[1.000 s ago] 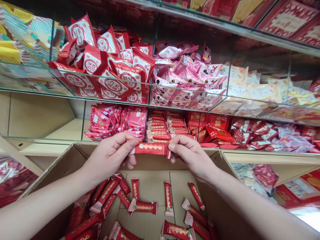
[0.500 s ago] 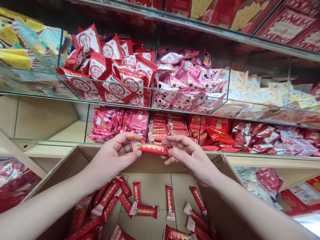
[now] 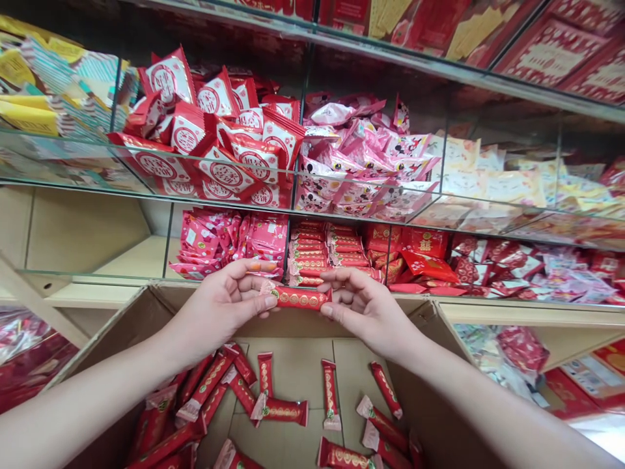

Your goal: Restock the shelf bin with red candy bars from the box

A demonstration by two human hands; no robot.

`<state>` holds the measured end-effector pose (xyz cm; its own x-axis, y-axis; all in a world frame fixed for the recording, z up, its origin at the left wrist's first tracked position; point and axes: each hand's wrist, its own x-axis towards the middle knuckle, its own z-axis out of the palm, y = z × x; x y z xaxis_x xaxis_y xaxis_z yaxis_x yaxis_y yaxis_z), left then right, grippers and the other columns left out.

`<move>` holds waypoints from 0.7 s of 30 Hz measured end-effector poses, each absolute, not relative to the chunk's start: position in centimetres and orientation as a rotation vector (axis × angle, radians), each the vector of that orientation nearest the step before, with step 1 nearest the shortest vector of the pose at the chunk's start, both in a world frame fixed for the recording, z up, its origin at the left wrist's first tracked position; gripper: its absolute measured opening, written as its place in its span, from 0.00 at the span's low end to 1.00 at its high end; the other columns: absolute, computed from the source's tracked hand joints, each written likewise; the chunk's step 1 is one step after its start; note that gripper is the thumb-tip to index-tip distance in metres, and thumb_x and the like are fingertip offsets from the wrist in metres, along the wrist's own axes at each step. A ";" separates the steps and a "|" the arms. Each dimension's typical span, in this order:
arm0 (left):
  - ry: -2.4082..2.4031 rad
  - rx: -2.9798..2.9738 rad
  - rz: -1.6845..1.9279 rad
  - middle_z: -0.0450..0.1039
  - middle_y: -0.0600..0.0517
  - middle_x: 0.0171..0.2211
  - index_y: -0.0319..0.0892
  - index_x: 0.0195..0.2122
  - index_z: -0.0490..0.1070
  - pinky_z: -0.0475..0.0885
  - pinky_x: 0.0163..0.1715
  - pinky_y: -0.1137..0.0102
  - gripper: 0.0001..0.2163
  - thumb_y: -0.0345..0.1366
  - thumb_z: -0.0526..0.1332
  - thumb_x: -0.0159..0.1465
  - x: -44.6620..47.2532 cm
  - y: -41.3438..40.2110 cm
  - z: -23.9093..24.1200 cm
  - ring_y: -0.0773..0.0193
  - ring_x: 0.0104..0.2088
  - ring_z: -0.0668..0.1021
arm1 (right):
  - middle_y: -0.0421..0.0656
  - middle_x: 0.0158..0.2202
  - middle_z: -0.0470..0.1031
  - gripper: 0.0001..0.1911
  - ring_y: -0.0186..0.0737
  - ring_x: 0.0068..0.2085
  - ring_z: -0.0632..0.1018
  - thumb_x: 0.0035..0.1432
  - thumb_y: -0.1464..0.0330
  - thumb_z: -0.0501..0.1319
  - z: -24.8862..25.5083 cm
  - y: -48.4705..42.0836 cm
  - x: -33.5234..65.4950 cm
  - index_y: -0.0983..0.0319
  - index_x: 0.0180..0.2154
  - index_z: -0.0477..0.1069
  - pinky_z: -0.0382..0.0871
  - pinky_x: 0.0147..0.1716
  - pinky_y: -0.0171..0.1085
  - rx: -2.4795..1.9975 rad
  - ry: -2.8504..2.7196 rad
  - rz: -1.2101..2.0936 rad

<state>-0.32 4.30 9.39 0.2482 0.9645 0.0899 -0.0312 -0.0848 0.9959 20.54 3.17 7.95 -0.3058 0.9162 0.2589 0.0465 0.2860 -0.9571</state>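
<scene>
Between my hands is a red wrapped candy bar (image 3: 300, 298) with gold print and a pale pink end, held level above a cardboard box. My left hand (image 3: 227, 303) pinches its pink left end between thumb and fingers. At its right end, the thumb and fingers of my right hand (image 3: 368, 309) are closed on the wrapper. Behind it, neat stacks of matching red bars (image 3: 310, 251) fill a compartment of the lower shelf. Below, loose bars of the same kind (image 3: 282, 412) lie scattered in the box, piled thicker on its left side.
The open cardboard box (image 3: 107, 332) stands against the shelf front. Pink packets (image 3: 209, 238) lie left of the stacked bars, red pouches (image 3: 424, 247) right of them. Above runs a glass shelf edge (image 3: 229, 207) with red-and-white packets (image 3: 227, 172) and pink packets (image 3: 364, 156) behind it.
My right hand's fingers have closed onto the bar's right end. The bar has shifted slightly right and down and sits more level. The view has barely moved.
</scene>
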 end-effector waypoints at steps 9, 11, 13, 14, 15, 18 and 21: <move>0.999 1.328 1.087 0.71 0.58 0.23 0.40 0.34 0.67 0.71 0.28 0.76 0.13 0.30 0.66 0.47 0.0 4.1 9.6 0.72 0.23 0.74 | 0.39 0.25 0.71 0.12 0.33 0.28 0.74 0.47 0.64 0.63 8.4 3.6 20.9 0.63 0.32 0.65 0.70 0.30 0.36 -0.947 -1.537 1.330; 0.997 1.304 1.093 0.71 0.59 0.22 0.40 0.34 0.67 0.71 0.27 0.76 0.14 0.30 0.66 0.46 0.3 4.1 9.3 0.72 0.23 0.75 | 0.40 0.26 0.71 0.12 0.33 0.28 0.73 0.46 0.63 0.63 8.3 3.7 21.1 0.63 0.31 0.65 0.69 0.29 0.35 -0.982 -1.672 1.229; 0.984 1.291 1.086 0.71 0.58 0.22 0.39 0.34 0.66 0.71 0.27 0.75 0.14 0.31 0.66 0.46 0.5 4.1 9.1 0.72 0.23 0.75 | 0.41 0.29 0.71 0.12 0.33 0.29 0.72 0.46 0.63 0.63 8.2 3.8 21.2 0.62 0.31 0.66 0.67 0.28 0.34 -1.012 -1.871 1.014; 0.969 1.291 1.085 0.71 0.58 0.23 0.39 0.35 0.65 0.71 0.27 0.75 0.15 0.31 0.66 0.46 0.6 4.1 9.0 0.71 0.24 0.75 | 0.42 0.31 0.71 0.11 0.33 0.28 0.71 0.47 0.63 0.63 8.2 3.8 21.4 0.62 0.31 0.66 0.66 0.28 0.34 -1.018 -1.957 0.899; 0.957 1.292 1.086 0.71 0.58 0.23 0.40 0.36 0.64 0.71 0.27 0.74 0.16 0.32 0.66 0.47 0.7 4.1 8.9 0.70 0.24 0.76 | 0.42 0.32 0.71 0.10 0.33 0.28 0.70 0.48 0.63 0.62 8.3 3.8 21.6 0.61 0.31 0.66 0.65 0.27 0.33 -1.021 -2.021 0.801; 0.966 1.311 1.090 0.70 0.57 0.27 0.43 0.42 0.59 0.69 0.24 0.74 0.19 0.36 0.63 0.50 0.7 4.0 8.6 0.67 0.24 0.77 | 0.43 0.32 0.71 0.09 0.34 0.29 0.70 0.50 0.62 0.60 8.6 4.5 22.5 0.61 0.31 0.66 0.65 0.28 0.34 -1.050 -2.012 0.661; 1.046 1.360 0.998 0.69 0.56 0.29 0.42 0.40 0.60 0.66 0.21 0.75 0.14 0.36 0.60 0.53 0.5 3.8 8.2 0.68 0.24 0.76 | 0.43 0.29 0.71 0.12 0.36 0.28 0.72 0.50 0.61 0.59 9.0 6.5 23.4 0.62 0.33 0.65 0.65 0.28 0.35 -1.175 -1.859 0.610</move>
<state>0.53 3.81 8.17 0.2559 0.9667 0.0010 0.0458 -0.0131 0.9989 23.42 6.50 9.00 -0.2147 0.8956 0.3896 0.4907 0.4438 -0.7498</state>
